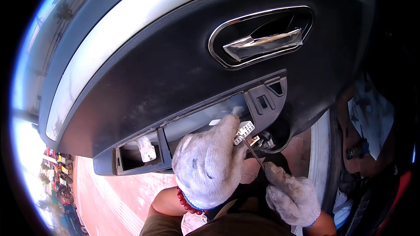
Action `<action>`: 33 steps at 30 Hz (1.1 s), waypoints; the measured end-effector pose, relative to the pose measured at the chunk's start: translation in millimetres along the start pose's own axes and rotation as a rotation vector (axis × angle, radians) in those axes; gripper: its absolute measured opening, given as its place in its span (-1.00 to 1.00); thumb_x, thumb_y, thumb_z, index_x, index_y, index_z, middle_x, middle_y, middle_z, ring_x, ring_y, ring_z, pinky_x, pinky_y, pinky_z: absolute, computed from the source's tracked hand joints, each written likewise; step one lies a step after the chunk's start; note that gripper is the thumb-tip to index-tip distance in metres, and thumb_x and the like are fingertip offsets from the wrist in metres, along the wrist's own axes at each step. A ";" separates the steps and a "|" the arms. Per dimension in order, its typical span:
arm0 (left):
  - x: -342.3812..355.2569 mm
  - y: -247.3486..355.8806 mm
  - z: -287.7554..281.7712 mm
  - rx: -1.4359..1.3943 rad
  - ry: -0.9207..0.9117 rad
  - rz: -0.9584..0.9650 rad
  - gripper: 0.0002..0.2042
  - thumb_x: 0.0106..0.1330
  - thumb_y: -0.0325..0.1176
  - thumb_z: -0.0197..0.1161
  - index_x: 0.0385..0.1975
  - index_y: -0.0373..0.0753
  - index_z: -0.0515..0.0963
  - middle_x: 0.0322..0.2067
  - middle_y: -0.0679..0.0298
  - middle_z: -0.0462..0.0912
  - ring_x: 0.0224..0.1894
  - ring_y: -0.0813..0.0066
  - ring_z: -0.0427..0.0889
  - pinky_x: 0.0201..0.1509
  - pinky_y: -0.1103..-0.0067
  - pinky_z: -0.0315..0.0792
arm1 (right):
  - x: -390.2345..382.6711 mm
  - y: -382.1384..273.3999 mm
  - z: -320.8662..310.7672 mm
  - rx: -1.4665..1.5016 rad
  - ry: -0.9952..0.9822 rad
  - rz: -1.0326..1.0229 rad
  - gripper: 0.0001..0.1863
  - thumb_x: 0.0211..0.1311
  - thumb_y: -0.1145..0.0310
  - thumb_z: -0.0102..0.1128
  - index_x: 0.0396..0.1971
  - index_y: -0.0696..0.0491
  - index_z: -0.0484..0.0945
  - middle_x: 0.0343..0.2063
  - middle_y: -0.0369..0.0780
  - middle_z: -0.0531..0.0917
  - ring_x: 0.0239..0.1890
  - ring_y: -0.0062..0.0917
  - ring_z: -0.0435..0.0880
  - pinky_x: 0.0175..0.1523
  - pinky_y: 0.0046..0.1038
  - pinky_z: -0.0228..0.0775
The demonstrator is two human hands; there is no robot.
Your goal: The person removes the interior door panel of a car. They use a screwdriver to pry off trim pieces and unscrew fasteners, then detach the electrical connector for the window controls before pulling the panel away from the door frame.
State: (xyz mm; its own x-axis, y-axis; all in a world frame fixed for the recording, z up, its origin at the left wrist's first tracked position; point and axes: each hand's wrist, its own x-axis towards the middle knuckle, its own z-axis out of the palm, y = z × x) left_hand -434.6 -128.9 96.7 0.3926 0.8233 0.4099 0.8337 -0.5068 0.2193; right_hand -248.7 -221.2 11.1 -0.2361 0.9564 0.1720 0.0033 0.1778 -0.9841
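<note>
My left hand (208,164), in a soiled white knit glove, pinches a white multi-pin wiring connector (246,130) between thumb and fingers. My right hand (295,199), gloved the same way, is closed around a thin metal rod-like tool (253,151). The tool's far end meets the near side of the connector; its handle is hidden in my fist. Both hands are close to the armrest of a dark car door panel (175,65). Behind the connector, a dark opening in the armrest shows some wiring parts (264,140).
A chrome-rimmed inner door handle (267,46), partly wrapped in clear film, sits above. The armrest switch trim (262,100) has cut-outs. A pale door sill (318,157) runs along the right. Reddish paving (105,196) lies below, with parked vehicles (65,179) at far left.
</note>
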 end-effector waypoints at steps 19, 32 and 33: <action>-7.7 3.9 -2.8 -0.044 0.024 -0.063 -0.67 0.15 -0.42 0.41 -0.05 -0.31 0.67 -0.27 0.16 0.78 -0.33 0.22 0.70 -0.13 0.39 0.49 | 6.9 60.9 24.7 0.339 0.017 -0.213 -0.73 0.41 0.35 0.12 -0.16 0.30 0.57 -0.53 -0.15 0.66 -0.56 -0.43 0.67 -0.41 -0.44 0.54; -1.6 -1.9 -3.3 -0.045 0.012 0.001 -0.59 -0.01 -0.34 0.42 -0.08 -0.19 0.58 -0.52 0.16 0.65 -0.40 0.06 0.70 -0.28 0.28 0.51 | -12.9 80.1 20.2 0.387 -0.196 0.126 -0.57 0.54 0.34 -0.12 0.18 0.32 0.49 -0.02 -0.04 0.66 0.03 -0.42 0.67 0.11 -0.40 0.57; -0.7 -1.8 -4.0 -0.059 -0.008 -0.002 -0.59 -0.01 -0.34 0.41 -0.09 -0.20 0.58 -0.52 0.16 0.65 -0.41 0.05 0.70 -0.30 0.27 0.51 | -10.6 78.4 21.7 0.399 -0.165 0.091 -0.60 0.51 0.36 -0.07 0.15 0.32 0.52 -0.07 -0.06 0.67 -0.03 -0.43 0.69 0.07 -0.41 0.58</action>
State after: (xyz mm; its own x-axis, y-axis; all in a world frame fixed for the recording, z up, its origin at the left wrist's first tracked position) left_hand -438.0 -129.6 99.6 0.3944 0.8263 0.4020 0.8102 -0.5192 0.2723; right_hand -267.0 -222.4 -68.8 -0.4048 0.9082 0.1059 -0.3364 -0.0402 -0.9409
